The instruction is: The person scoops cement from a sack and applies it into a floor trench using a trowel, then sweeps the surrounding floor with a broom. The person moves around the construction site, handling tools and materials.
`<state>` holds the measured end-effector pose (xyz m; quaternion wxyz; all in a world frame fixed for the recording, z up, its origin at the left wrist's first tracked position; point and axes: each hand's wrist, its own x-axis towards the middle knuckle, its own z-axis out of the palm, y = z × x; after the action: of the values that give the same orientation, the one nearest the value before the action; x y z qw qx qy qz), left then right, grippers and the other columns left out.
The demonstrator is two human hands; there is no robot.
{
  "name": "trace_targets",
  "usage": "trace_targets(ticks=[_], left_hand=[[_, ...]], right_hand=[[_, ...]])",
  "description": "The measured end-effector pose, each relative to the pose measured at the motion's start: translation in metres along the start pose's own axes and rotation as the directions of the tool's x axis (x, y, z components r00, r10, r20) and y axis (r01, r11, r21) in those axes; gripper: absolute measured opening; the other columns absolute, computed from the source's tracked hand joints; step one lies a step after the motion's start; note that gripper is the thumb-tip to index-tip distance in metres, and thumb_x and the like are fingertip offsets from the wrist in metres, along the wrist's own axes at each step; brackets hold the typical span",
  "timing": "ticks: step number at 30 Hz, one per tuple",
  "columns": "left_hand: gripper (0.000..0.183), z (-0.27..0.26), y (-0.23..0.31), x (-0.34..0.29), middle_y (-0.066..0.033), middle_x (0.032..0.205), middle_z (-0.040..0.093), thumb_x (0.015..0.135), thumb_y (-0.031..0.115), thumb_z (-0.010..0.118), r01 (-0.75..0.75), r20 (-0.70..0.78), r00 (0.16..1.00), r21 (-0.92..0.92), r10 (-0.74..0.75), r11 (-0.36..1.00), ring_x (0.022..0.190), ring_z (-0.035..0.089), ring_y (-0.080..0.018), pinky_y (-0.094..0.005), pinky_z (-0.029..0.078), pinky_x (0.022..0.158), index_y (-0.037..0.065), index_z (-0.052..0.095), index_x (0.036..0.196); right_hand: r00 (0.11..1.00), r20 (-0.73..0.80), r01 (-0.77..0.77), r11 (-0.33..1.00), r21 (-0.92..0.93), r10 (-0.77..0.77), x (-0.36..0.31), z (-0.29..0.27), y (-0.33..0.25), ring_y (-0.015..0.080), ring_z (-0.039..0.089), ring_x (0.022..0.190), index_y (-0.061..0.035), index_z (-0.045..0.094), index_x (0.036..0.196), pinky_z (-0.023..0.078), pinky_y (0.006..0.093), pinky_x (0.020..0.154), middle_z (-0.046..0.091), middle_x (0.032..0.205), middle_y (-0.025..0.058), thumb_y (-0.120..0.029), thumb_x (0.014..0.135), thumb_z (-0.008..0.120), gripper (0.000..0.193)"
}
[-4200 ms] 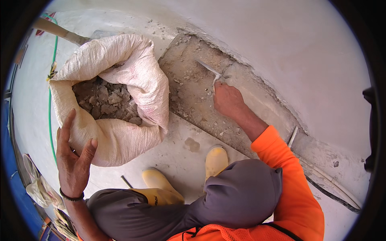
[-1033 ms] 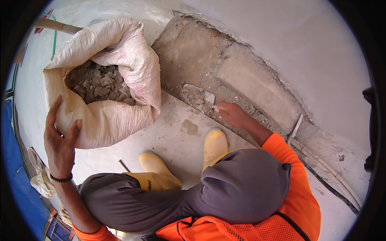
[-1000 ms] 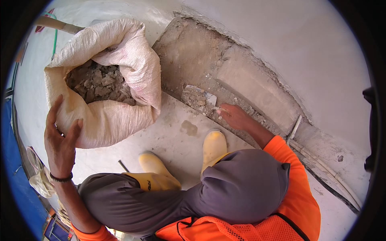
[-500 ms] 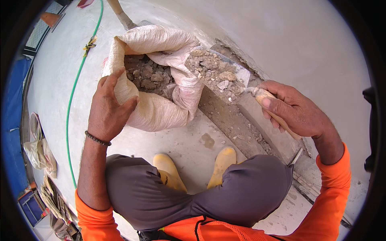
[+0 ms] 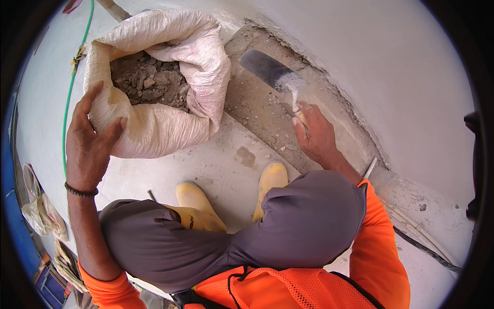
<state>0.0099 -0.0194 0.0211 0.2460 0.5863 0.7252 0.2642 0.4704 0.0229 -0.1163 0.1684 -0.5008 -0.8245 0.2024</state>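
Note:
My right hand point(image 5: 318, 135) is closed round the wooden handle of a trowel point(image 5: 265, 68). The flat grey blade, dusty near the handle, points up and left over a shallow rubble-strewn channel point(image 5: 252, 105) along the wall. At the left, a white woven sack point(image 5: 154, 135) stands with its rim rolled down. Broken grey-brown rubble point(image 5: 152, 82) lies inside it. My left hand point(image 5: 91, 139) rests against the sack's near left side, thumb and fingers spread; some fingers are hidden.
A green hose point(image 5: 72, 92) runs down the left side. A wooden handle point(image 5: 112, 9) rises behind the sack. My yellow boots point(image 5: 198, 203) stand on the pale floor below it. The plastered wall point(image 5: 381, 62) borders the channel; a pipe stub point(image 5: 370, 167) sticks up at its near end.
The trowel has lost its heap of rubble and now shows a mostly bare blade. My right hand has lowered and moved left. The view has shifted, so the sack appears farther left.

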Motion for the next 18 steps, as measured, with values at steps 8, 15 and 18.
trace_targets(ticks=[8,15,18], left_hand=[[0.07,0.005,0.004,0.005,-0.02,0.143,0.06,0.094,0.007,0.074,0.041,0.085,0.995,0.034,-0.044,0.999,0.124,0.066,-0.0282,-0.0424,0.058,0.103,0.006,0.046,0.158],[0.07,0.01,0.011,0.009,-0.0199,0.141,0.063,0.094,0.009,0.074,0.077,0.062,0.994,0.115,-0.085,0.99,0.122,0.066,-0.0265,-0.0405,0.055,0.104,0.006,0.047,0.158],[0.069,0.013,0.014,0.013,-0.0192,0.14,0.063,0.094,0.009,0.074,0.045,0.083,0.995,0.143,-0.057,0.989,0.119,0.067,-0.0252,-0.0395,0.055,0.103,0.006,0.048,0.158]], right_hand=[[0.75,0.275,-0.545,0.797,-0.259,0.602,-0.186,0.049,0.062,0.0424,0.07,0.104,-0.0038,0.057,0.139,0.059,0.0519,0.087,0.065,0.122,0.0214,-0.03,0.103,0.061,0.045],[0.705,0.31,-0.651,0.755,-0.075,0.638,-0.178,0.047,0.064,0.0472,0.07,0.103,-0.0041,0.06,0.136,0.057,0.0527,0.09,0.071,0.116,0.0274,-0.032,0.102,0.062,0.044],[0.739,0.373,-0.596,0.803,-0.028,0.561,-0.145,0.041,0.077,0.0471,0.07,0.105,-0.0039,0.063,0.133,0.056,0.0528,0.092,0.072,0.114,0.0281,-0.033,0.102,0.064,0.043]])
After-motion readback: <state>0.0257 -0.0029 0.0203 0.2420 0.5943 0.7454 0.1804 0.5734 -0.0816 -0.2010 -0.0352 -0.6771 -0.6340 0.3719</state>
